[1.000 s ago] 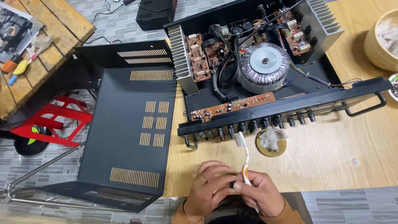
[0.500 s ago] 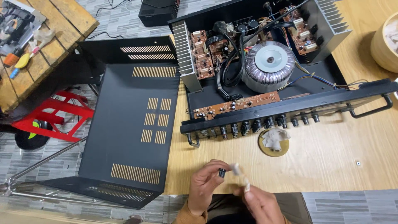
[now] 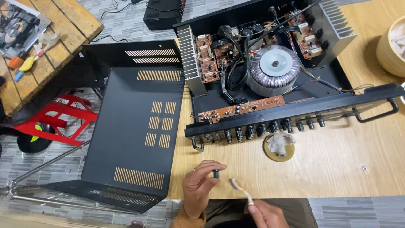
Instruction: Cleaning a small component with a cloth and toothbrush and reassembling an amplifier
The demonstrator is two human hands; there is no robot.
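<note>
Pinching a small black knob [image 3: 216, 173] between thumb and forefinger, the left hand [image 3: 199, 188] held it below the amplifier [image 3: 270, 80]; light, hard, easily dropped. The right hand [image 3: 265, 214] gripped a swab [image 3: 240, 190].

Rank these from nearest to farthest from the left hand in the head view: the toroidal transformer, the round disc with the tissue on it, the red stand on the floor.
Measured from the left hand:
1. Round disc with tissue, on the table up and to its right.
2. Toroidal transformer, inside the open amplifier chassis, farther up.
3. Red stand, on the floor far to the left.
</note>
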